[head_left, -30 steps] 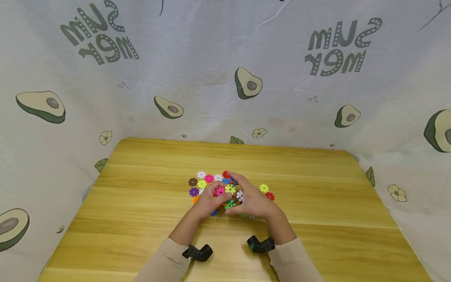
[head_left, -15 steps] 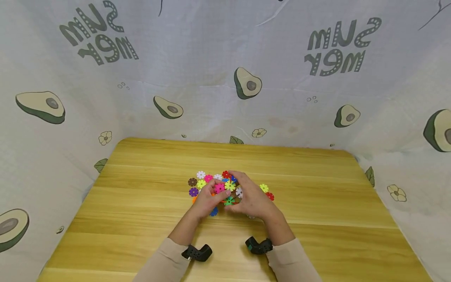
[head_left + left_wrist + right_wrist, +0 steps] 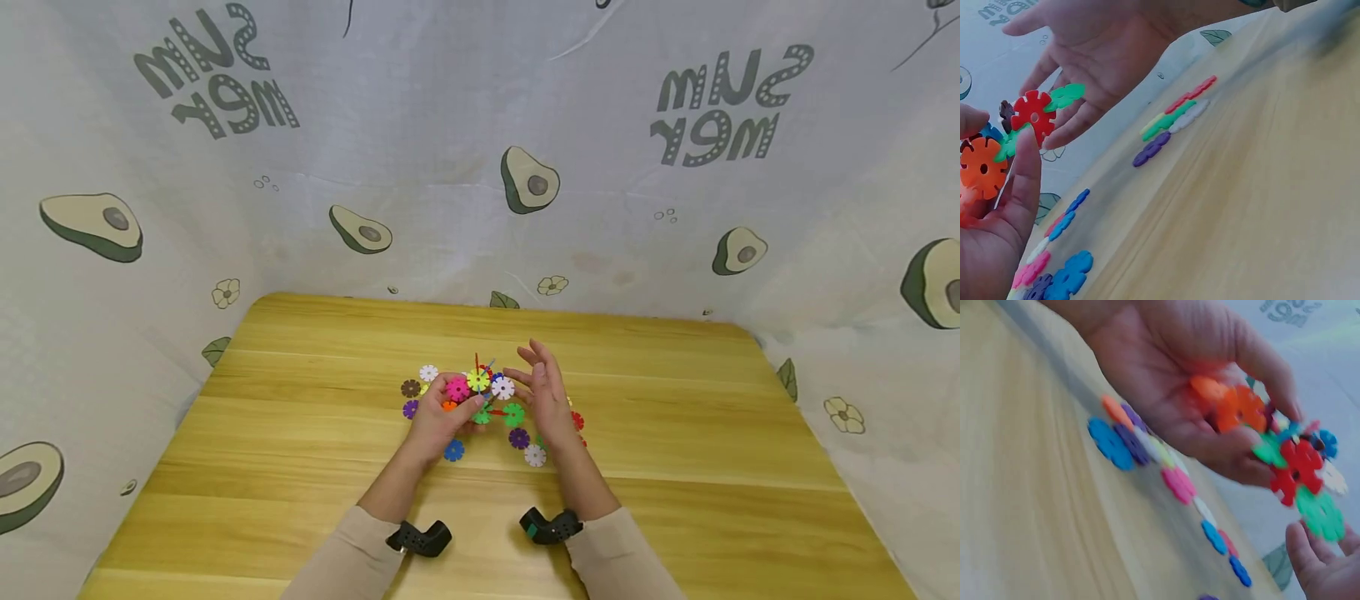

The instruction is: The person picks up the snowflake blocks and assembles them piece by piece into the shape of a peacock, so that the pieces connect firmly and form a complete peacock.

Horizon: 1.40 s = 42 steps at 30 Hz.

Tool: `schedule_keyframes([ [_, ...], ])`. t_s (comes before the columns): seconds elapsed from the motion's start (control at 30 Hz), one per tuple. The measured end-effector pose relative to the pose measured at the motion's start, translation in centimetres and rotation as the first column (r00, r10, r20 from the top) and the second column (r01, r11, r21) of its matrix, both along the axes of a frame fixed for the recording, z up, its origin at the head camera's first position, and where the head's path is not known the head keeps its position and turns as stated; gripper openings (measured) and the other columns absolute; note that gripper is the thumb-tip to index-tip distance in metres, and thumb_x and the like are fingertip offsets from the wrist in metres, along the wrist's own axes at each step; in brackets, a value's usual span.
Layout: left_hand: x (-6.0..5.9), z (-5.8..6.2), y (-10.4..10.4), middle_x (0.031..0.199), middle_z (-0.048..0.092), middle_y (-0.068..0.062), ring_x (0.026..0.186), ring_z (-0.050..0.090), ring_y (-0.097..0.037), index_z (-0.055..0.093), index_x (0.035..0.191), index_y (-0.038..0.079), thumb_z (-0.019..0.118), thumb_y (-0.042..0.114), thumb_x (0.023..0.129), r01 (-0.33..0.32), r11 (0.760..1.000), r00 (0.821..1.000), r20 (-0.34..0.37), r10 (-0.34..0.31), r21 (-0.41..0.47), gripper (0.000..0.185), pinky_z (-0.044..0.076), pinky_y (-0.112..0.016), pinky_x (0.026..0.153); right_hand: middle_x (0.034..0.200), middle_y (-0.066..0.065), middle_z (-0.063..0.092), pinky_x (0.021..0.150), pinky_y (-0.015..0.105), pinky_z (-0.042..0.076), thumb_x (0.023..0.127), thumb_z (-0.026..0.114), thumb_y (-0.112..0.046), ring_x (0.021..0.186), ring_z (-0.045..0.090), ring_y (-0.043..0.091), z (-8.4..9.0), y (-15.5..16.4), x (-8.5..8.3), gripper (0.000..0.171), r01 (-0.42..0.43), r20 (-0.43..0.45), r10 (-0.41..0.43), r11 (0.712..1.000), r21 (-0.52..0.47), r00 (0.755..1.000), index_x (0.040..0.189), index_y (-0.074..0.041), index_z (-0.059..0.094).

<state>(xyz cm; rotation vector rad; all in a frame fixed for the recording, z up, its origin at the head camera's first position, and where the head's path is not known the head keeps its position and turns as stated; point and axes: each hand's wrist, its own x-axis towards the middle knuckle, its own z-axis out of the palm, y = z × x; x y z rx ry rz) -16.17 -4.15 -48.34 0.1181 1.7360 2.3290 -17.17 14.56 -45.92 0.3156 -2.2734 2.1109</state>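
My left hand [image 3: 437, 425] grips a cluster of interlocked notched plastic discs, thumb across its front. In the head view the cluster shows a yellow disc [image 3: 478, 380], a pink disc [image 3: 457, 388], a white disc [image 3: 502, 387] and a green disc [image 3: 513, 415]. Red and blue discs stand edge-on at its top. The left wrist view shows its orange disc [image 3: 979, 159] and red disc [image 3: 1025, 109] held above the table. My right hand [image 3: 551, 400] is beside the cluster's right side, fingers extended and spread. Whether its fingertips touch the discs, I cannot tell.
Loose discs lie flat on the wooden table [image 3: 300, 467] around both hands. Among them are a blue disc [image 3: 453, 450], a purple disc [image 3: 519, 438] and a brown disc [image 3: 410, 388]. A patterned cloth [image 3: 450, 183] hangs behind the table.
My right hand has drawn away from the cluster to the right, and its fingers have straightened. The left hand keeps hold of the cluster, which has risen slightly in view.
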Motion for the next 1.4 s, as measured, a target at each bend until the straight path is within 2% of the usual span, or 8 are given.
schedule_keyframes([
  [0.3, 0.3, -0.2, 0.6, 0.101, 0.064, -0.002, 0.063, 0.072, -0.024, 0.046, 0.128, 0.004, 0.070, 0.009, 0.096, 0.013, 0.995, 0.999, -0.046, -0.018, -0.099, 0.041, 0.065, -0.043, 0.070, 0.163, 0.021, 0.029, 0.120, 0.076, 0.015, 0.107, 0.015, -0.060, 0.145, 0.037, 0.045, -0.2, -1.0, 0.3, 0.071, 0.027, 0.091, -0.019, 0.996, -0.087, 0.996, 0.161, -0.014, 0.018],
  [0.4, 0.2, -0.1, 0.3, 0.103, 0.064, -0.005, 0.062, 0.073, -0.024, 0.045, 0.128, 0.004, 0.072, 0.008, 0.095, 0.002, 0.996, 0.999, -0.035, -0.005, -0.088, 0.043, 0.065, -0.040, 0.070, 0.158, 0.025, 0.037, 0.121, 0.068, 0.027, 0.109, 0.017, -0.055, 0.141, 0.042, 0.045, -0.1, 0.0, -0.2, 0.068, 0.047, 0.109, -0.039, 0.996, -0.072, 0.993, 0.158, -0.009, 0.025],
  [0.5, -0.1, -0.2, 0.0, 0.104, 0.064, -0.005, 0.064, 0.073, -0.021, 0.047, 0.125, 0.004, 0.074, 0.006, 0.092, -0.045, 0.997, 0.999, -0.025, 0.044, -0.063, 0.043, 0.065, -0.041, 0.071, 0.141, 0.022, 0.056, 0.110, 0.054, 0.047, 0.112, 0.035, -0.040, 0.128, 0.055, 0.039, 0.1, 1.5, -0.4, 0.050, 0.064, 0.132, -0.089, 0.981, 0.185, 0.987, 0.147, -0.006, 0.045],
  [0.57, -0.2, -0.3, -0.2, 0.103, 0.064, -0.006, 0.067, 0.073, -0.019, 0.049, 0.124, 0.001, 0.075, 0.002, 0.090, -0.078, 0.996, 0.997, -0.031, 0.076, -0.038, 0.042, 0.065, -0.042, 0.072, 0.125, 0.016, 0.066, 0.099, 0.046, 0.054, 0.107, 0.054, -0.028, 0.115, 0.062, 0.032, 0.3, 2.5, -0.3, 0.035, 0.007, 0.153, -0.078, 0.907, 0.420, 0.985, 0.134, -0.006, 0.060],
  [0.73, -0.3, -0.3, -0.5, 0.106, 0.068, -0.009, 0.077, 0.070, -0.012, 0.052, 0.126, 0.000, 0.077, 0.002, 0.087, -0.140, 0.988, 0.990, -0.045, 0.137, -0.063, 0.046, 0.064, -0.030, 0.070, 0.102, 0.003, 0.069, 0.090, 0.041, 0.050, 0.082, 0.086, -0.025, 0.097, 0.058, 0.021, 1.0, 3.4, 0.4, 0.030, -0.231, 0.217, 0.098, 0.612, 0.756, 0.971, 0.106, -0.012, 0.072],
  [0.87, -0.3, -0.2, -0.5, 0.114, 0.070, -0.015, 0.085, 0.068, -0.011, 0.053, 0.127, 0.005, 0.083, 0.011, 0.084, -0.182, 0.975, 0.983, -0.035, 0.179, -0.127, 0.054, 0.060, -0.021, 0.074, 0.094, 0.001, 0.062, 0.083, 0.038, 0.043, 0.077, 0.089, -0.021, 0.092, 0.050, 0.020, 1.1, 2.9, 0.7, 0.025, -0.259, 0.218, 0.139, 0.524, 0.811, 0.966, 0.094, -0.014, 0.072],
  [1.13, -0.3, -0.2, -0.4, 0.106, 0.065, -0.006, 0.087, 0.061, -0.011, 0.058, 0.115, 0.005, 0.083, 0.014, 0.085, -0.216, 0.972, 0.976, -0.009, 0.216, -0.093, 0.040, 0.056, -0.018, 0.073, 0.081, 0.000, 0.063, 0.065, 0.027, 0.047, 0.086, 0.082, -0.012, 0.073, 0.055, 0.014, 0.8, 2.7, 0.5, 0.019, -0.198, 0.210, 0.059, 0.649, 0.735, 0.976, 0.089, -0.012, 0.064],
  [1.4, -0.5, -0.4, -0.1, 0.111, 0.070, 0.003, 0.104, 0.064, -0.010, 0.057, 0.125, 0.006, 0.073, 0.015, 0.095, -0.149, 0.985, 0.988, 0.053, 0.145, 0.090, 0.035, 0.055, -0.024, 0.094, 0.101, 0.013, 0.065, 0.076, 0.029, 0.062, 0.096, 0.071, -0.010, 0.086, 0.067, 0.022, 0.6, 3.0, -0.4, 0.019, 0.024, 0.106, -0.074, 0.913, 0.408, 0.992, 0.113, -0.004, 0.063],
])
